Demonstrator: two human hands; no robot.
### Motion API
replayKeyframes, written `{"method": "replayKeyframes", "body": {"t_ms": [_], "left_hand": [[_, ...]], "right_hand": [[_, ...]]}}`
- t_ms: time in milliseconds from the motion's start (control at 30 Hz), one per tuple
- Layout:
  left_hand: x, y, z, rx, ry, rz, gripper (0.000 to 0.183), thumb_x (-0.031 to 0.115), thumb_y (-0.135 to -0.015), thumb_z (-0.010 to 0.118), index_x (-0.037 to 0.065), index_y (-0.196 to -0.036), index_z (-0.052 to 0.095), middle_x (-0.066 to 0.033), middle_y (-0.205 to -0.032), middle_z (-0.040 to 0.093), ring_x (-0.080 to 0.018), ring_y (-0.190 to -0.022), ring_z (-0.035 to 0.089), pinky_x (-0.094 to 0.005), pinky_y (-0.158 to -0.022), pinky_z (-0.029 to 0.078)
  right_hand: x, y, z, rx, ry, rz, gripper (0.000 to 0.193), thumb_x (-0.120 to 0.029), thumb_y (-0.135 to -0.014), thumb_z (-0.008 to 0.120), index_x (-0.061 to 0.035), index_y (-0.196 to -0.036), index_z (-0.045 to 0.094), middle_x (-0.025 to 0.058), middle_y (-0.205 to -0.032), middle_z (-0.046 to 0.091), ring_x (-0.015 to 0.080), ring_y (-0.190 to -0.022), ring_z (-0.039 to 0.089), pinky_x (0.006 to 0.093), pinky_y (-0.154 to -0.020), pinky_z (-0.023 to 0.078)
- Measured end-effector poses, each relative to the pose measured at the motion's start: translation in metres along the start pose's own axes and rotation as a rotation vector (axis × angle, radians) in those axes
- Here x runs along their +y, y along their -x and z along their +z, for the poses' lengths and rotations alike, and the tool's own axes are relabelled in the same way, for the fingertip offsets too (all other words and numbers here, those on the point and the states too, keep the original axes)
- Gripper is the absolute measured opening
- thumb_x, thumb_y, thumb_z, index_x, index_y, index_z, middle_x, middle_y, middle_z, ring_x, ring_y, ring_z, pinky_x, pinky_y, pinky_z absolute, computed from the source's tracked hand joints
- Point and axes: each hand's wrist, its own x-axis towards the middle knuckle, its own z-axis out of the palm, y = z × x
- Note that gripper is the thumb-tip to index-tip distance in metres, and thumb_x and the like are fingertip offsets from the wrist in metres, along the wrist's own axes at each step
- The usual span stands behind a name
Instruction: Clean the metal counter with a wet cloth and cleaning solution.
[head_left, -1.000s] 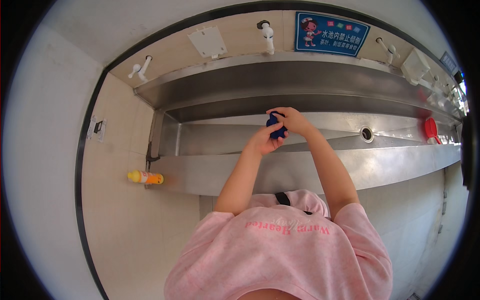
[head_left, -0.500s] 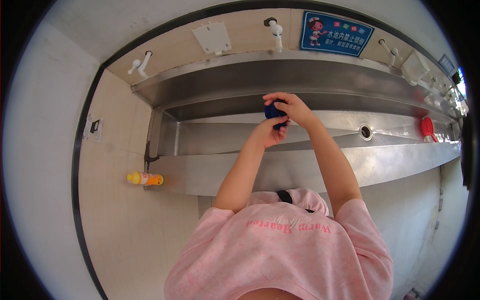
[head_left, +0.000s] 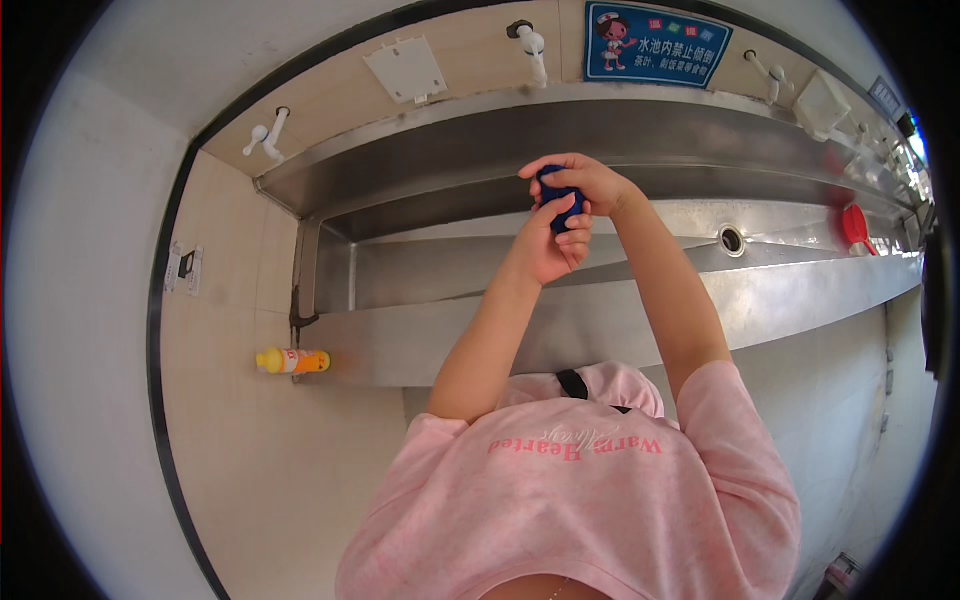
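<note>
A bunched dark blue cloth (head_left: 566, 210) is squeezed between my two hands above the long steel trough sink (head_left: 390, 300). My left hand (head_left: 553, 247) wraps its lower part, with the thumb lying across the front. Higher up, my right hand (head_left: 585, 183) grips the top of the bundle, its index finger reaching out to the left. Both hands touch each other around the cloth, and part of it is hidden inside the fingers.
White taps (head_left: 533, 55) line the tiled wall behind the sink, beside a blue sign (head_left: 650, 45). A drain hole (head_left: 732, 239) and a red ladle-like scoop (head_left: 854, 226) are in the trough's right part. A yellow-orange bottle (head_left: 293, 361) is at the sink's left front corner.
My hands have risen slightly, and my left hand has closed further round the cloth. The bundle now looks narrower and more upright. The view has shifted a little.
</note>
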Motion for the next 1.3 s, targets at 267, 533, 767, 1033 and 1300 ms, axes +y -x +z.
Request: {"method": "replayKeyframes", "body": {"t_ms": [267,533,767,1033,1300], "left_hand": [[0.03,-0.015,-0.004,0.453,-0.961,0.094,0.022,0.025,-0.087,0.065,0.011,-0.096,0.05,0.0049,-0.066,0.042,-0.0037,-0.05,0.037,-0.0196,-0.044,0.03],[0.051,-0.039,-0.03,0.949,-2.122,0.449,0.053,0.035,-0.079,0.071,-0.001,-0.112,0.049,-0.0227,-0.089,0.066,-0.0369,-0.083,0.065,-0.0438,-0.067,0.051],[0.037,-0.036,-0.023,0.91,-2.223,1.171,0.057,0.031,-0.076,0.073,-0.001,-0.116,0.047,-0.0218,-0.087,0.068,-0.039,-0.088,0.065,-0.046,-0.072,0.052],[0.066,-0.02,-0.012,0.506,-1.097,0.478,0.03,0.025,-0.086,0.064,0.004,-0.105,0.054,-0.0012,-0.065,0.053,-0.0126,-0.049,0.047,-0.0245,-0.047,0.037],[0.013,-0.012,0.004,-0.144,0.016,0.049,0.025,0.027,-0.092,0.059,0.004,-0.1,0.055,0.0048,-0.059,0.038,-0.0054,-0.042,0.034,-0.019,-0.04,0.028]], "right_hand": [[-0.008,-0.027,0.004,0.139,0.271,0.072,0.033,-0.024,-0.095,0.054,-0.0006,-0.118,0.061,-0.0014,-0.067,0.053,0.0094,-0.066,0.053,0.0246,-0.064,0.047],[0.027,-0.075,-0.004,0.597,0.736,-0.127,0.026,-0.02,-0.094,0.048,-0.0074,-0.106,0.067,0.0009,-0.068,0.057,0.0118,-0.064,0.053,0.0283,-0.063,0.046],[0.025,-0.084,-0.003,0.839,0.608,-0.094,0.027,-0.023,-0.093,0.05,-0.0064,-0.103,0.068,0.013,-0.09,0.069,0.0244,-0.09,0.066,0.0338,-0.082,0.049],[0.004,-0.029,-0.028,0.177,0.026,-0.031,0.064,-0.027,-0.091,0.062,-0.0014,-0.144,0.035,0.0109,-0.134,0.05,0.023,-0.118,0.05,0.0342,-0.103,0.04],[-0.009,-0.018,0.0,-0.115,-0.113,-0.091,0.044,-0.02,-0.094,0.056,-0.0033,-0.134,0.051,0.0068,-0.099,0.065,0.0161,-0.089,0.063,0.0306,-0.086,0.052]]}}
